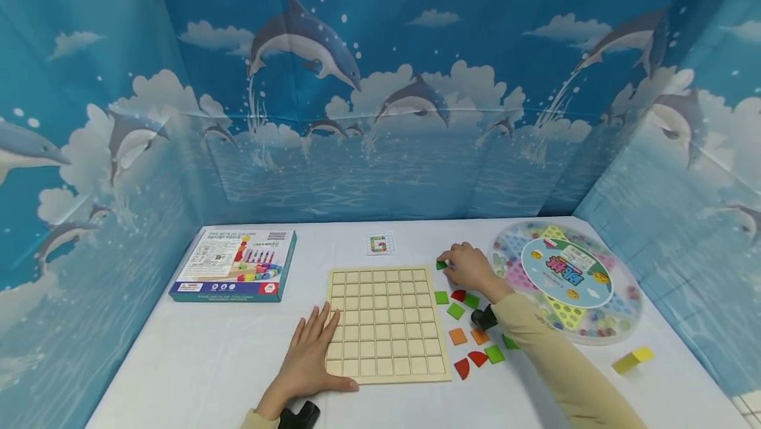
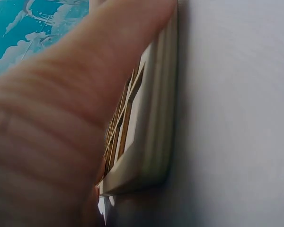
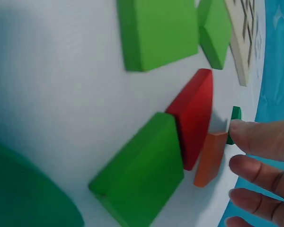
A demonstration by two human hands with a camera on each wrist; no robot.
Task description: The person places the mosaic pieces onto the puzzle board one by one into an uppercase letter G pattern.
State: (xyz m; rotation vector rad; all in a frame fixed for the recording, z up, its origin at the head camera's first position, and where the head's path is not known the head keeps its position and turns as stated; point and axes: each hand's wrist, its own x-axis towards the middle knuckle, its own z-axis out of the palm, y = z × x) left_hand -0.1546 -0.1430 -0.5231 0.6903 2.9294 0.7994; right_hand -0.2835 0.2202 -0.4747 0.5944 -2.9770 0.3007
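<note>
Left hand [image 1: 310, 357], fingers spread, rests on the left edge of the wooden grid board [image 1: 386, 332], while the right hand [image 1: 471, 268] pinches a dark green piece [image 1: 441, 265] (thumb against it in right wrist view) near the board's far right corner, beyond other loose pieces [image 1: 458, 336].

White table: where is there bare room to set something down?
A wide bare patch lies in front of the box, left of the left hand; a smaller one lies between box and board. Crowded: right of the board, among loose tiles.
</note>
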